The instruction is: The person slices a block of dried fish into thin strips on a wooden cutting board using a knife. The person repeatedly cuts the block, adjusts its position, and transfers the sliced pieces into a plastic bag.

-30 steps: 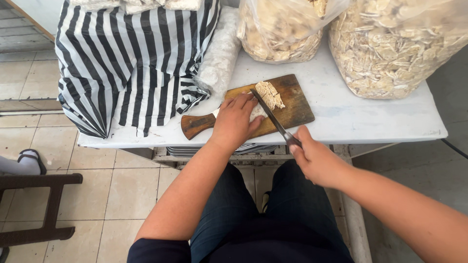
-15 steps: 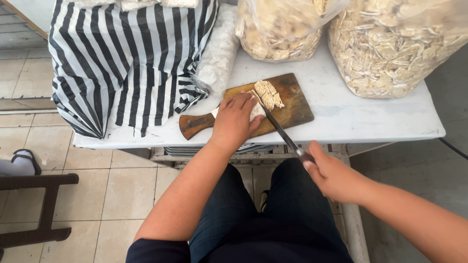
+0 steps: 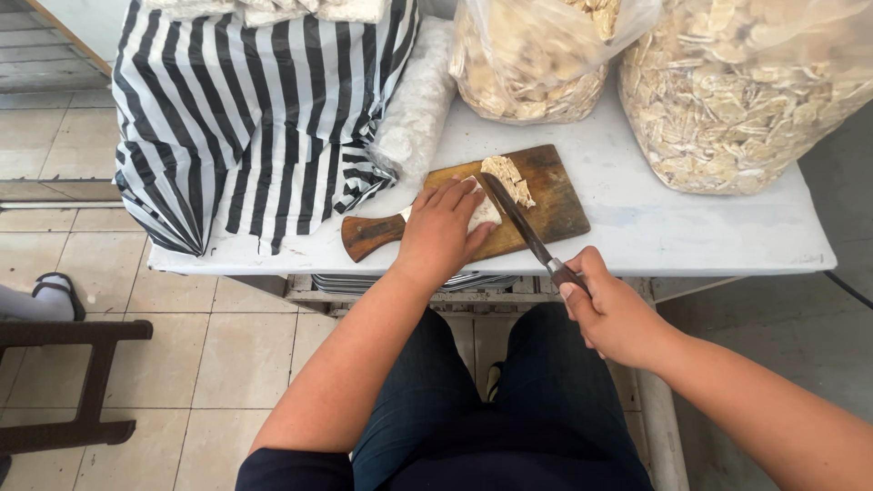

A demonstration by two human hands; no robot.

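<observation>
1. Since 0.5 s ago, right hand [image 3: 611,314] slid the knife [image 3: 523,227] back w/ blade at the pale block [image 3: 482,211].
2. Right fist closed round knife handle.
3. Left hand [image 3: 441,232] presses block flat on wooden cutting board [image 3: 546,205], fingers spread, not gripping.
4. Cut slices [image 3: 509,177] lie at board's far edge.

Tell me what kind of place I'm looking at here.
Probably a small, informal food-prep spot, home or stall. A wooden cutting board sits on a white table over tiled floor, with big clear bags of pale sliced pieces behind it.
</observation>
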